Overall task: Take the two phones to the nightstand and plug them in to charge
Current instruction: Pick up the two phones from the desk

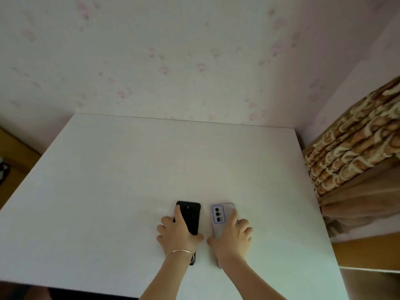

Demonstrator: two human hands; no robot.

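Observation:
Two phones lie face down, side by side, on a white table (108,191) near its front edge. The black phone (191,215) is on the left, and my left hand (178,234) lies flat on its lower half, with the forefinger along its left edge and the thumb at its right side. A silver bangle circles that wrist. The pale grey phone (220,215), with a violet-rimmed camera block, is on the right. My right hand (232,237) covers its lower half, fingers spread over its right edge. Both phones still rest on the table.
The table stands against a pale wall with faint pink flowers (173,61). A brown and cream patterned curtain (350,148) hangs at the right. Yellowish wooden floor (368,254) shows right of the table, and more at the left edge (13,161).

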